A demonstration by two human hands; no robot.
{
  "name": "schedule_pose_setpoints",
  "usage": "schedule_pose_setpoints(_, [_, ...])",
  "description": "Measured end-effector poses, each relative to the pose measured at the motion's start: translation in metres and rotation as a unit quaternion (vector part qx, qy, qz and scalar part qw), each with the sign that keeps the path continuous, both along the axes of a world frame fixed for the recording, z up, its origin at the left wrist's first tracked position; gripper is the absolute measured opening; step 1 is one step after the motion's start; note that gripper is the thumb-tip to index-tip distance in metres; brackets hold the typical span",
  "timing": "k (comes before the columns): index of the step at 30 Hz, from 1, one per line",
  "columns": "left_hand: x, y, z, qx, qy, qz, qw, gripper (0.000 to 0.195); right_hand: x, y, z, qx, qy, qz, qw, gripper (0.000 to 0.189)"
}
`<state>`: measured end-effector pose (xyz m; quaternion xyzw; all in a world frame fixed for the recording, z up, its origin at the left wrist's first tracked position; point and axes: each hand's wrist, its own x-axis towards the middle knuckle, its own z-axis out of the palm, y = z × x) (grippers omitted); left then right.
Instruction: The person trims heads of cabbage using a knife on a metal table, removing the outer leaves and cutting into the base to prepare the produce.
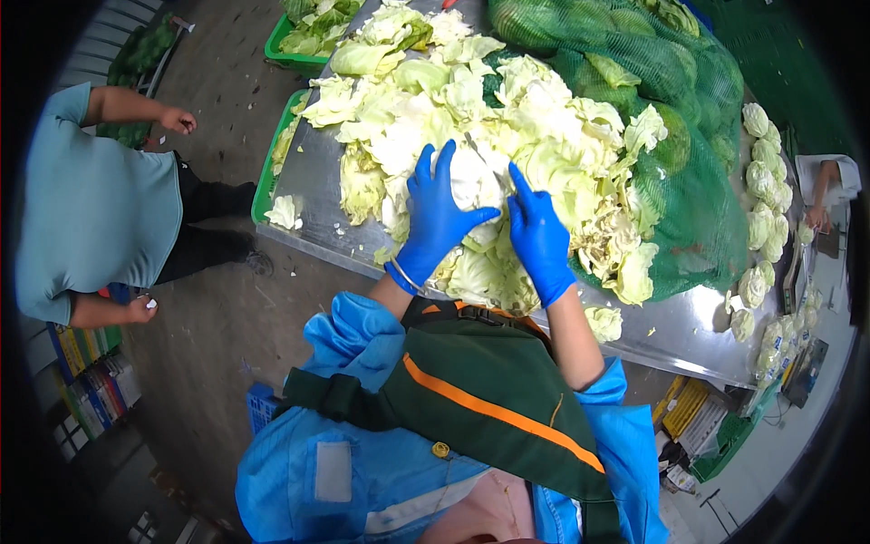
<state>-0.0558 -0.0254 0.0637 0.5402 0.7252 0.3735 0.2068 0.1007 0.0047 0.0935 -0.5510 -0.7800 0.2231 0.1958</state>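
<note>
My left hand (438, 211), in a blue glove, spreads its fingers and thumb around the left side of a pale, trimmed cabbage head (470, 175). In my right hand (540, 234), also gloved in blue, is a knife (484, 153); its narrow blade points up and away along the cabbage head, and its handle is hidden in the grip. The right index finger stretches along the knife. Loose cabbage leaves (421, 88) are heaped around both hands, some of them browned (607, 238).
The metal table (306, 183) also carries a green mesh sack of cabbages (680, 88) and a row of trimmed heads (761, 177). Green crates (264, 173) stand along its left side. A person (109, 197) stands at left; another person's arm (824, 187) shows at far right.
</note>
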Motion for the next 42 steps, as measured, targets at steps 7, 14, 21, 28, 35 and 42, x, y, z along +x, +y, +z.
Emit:
schedule_pose_setpoints(7, [-0.016, -0.025, -0.006, 0.078, -0.019, -0.038, 0.996, 0.106, 0.003, 0.063, 0.000, -0.109, -0.010, -0.039, 0.993, 0.069])
schedule_pose_setpoints(14, [-0.057, -0.032, -0.013, 0.091, -0.104, -0.095, 0.986, 0.102, -0.029, 0.046, 0.005, -0.181, 0.117, 0.020, 0.976, 0.079])
schedule_pose_setpoints(21, [-0.059, -0.044, 0.017, 0.139, -0.391, -0.055, 0.908, 0.101, -0.032, 0.070, 0.070, -0.168, 0.322, -0.127, 0.923, 0.021])
schedule_pose_setpoints(28, [-0.085, -0.035, 0.034, 0.212, -0.464, 0.007, 0.860, 0.108, 0.016, 0.094, 0.077, -0.132, 0.269, -0.097, 0.949, 0.048])
schedule_pose_setpoints(35, [-0.081, -0.031, 0.087, 0.328, -0.396, 0.069, 0.855, 0.104, -0.104, 0.021, 0.181, 0.064, 0.128, 0.241, 0.960, 0.067])
schedule_pose_setpoints(42, [-0.093, -0.063, 0.125, 0.265, -0.460, 0.023, 0.847, 0.095, -0.106, 0.044, 0.158, -0.008, 0.286, 0.325, 0.901, 0.042])
